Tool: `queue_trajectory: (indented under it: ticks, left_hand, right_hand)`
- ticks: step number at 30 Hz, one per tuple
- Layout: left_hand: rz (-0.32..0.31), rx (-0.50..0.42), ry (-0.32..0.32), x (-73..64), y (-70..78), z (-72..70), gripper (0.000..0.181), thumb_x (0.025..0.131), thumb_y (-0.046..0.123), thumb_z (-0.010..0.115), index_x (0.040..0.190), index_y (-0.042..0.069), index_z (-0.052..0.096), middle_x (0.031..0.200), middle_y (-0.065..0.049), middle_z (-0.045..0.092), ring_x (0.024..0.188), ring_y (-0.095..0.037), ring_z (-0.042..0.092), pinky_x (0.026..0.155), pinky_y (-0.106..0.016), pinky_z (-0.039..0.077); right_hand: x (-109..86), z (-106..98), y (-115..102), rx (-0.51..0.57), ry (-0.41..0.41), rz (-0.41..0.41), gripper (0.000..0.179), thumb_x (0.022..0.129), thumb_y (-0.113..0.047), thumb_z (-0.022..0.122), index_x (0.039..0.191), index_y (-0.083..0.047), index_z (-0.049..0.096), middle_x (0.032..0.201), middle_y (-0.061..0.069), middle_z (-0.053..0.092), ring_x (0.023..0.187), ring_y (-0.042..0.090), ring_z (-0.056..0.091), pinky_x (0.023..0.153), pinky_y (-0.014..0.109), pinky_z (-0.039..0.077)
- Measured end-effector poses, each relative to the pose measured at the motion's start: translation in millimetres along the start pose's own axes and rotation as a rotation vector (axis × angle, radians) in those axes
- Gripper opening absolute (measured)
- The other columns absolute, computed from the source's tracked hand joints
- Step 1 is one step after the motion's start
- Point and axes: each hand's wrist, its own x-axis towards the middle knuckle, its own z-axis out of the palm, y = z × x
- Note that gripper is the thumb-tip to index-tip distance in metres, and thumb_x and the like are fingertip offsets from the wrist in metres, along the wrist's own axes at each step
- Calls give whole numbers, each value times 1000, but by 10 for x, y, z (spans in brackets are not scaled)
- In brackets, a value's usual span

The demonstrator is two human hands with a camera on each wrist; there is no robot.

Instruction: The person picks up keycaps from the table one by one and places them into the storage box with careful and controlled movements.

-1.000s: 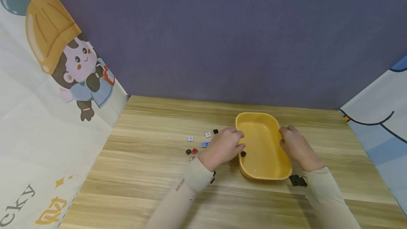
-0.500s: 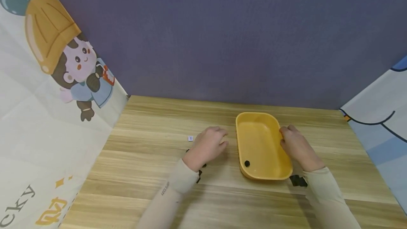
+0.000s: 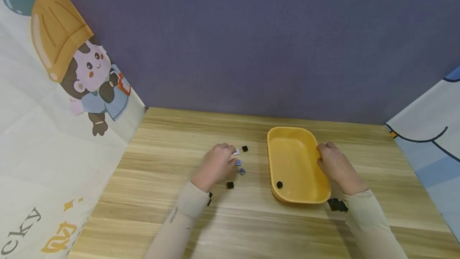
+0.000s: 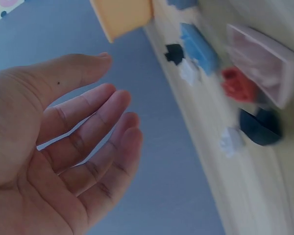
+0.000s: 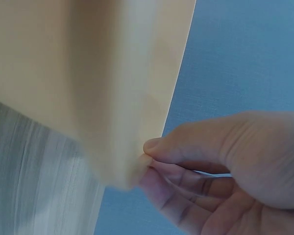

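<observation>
A yellow plastic tray [image 3: 295, 159] stands on the wooden table, with one small black brick [image 3: 279, 184] inside near its front left corner. My right hand [image 3: 336, 167] pinches the tray's right rim between thumb and fingers, as the right wrist view [image 5: 225, 166] also shows. Left of the tray, my left hand [image 3: 215, 165] hovers over loose toy bricks, fingers loosely bent and holding nothing. In the left wrist view, a blue brick [image 4: 200, 47], a red brick [image 4: 237, 84], a pale pink piece [image 4: 262, 63] and a black piece [image 4: 260, 126] lie beyond the fingers.
A black brick [image 3: 245, 148], a dark square piece [image 3: 242, 171] and another black brick [image 3: 230, 185] lie between hand and tray. Several black pieces [image 3: 338, 204] sit beside my right sleeve. A dark blue-grey panel [image 3: 251, 43] rises behind the table.
My left hand has let go of the small black brick at the tray's left side and moved left over the loose bricks. The brick now lies inside the tray. My right hand stays on the rim.
</observation>
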Motion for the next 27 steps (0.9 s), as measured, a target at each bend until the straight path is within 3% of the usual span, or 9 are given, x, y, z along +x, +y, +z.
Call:
queue_trajectory:
  ticks: [11,27]
  left_hand:
    - [-35,65,-82,-39,-130,121,25,86,14,79,110,6,74,94,-7,69,76,-17,59,63,-24,51]
    - [-81,121,-156,0,-216,267,9,87,13,76,95,8,75,84,-3,65,75,-17,54,67,-27,50]
  right_hand:
    - [10,10,10,-3,-9,15,25,88,9,60,110,19,56,93,27,52,77,35,56,65,48,52]
    - [7,13,-2,4,-14,27,26,87,9,61,111,19,56,94,29,53,78,37,56,66,49,52]
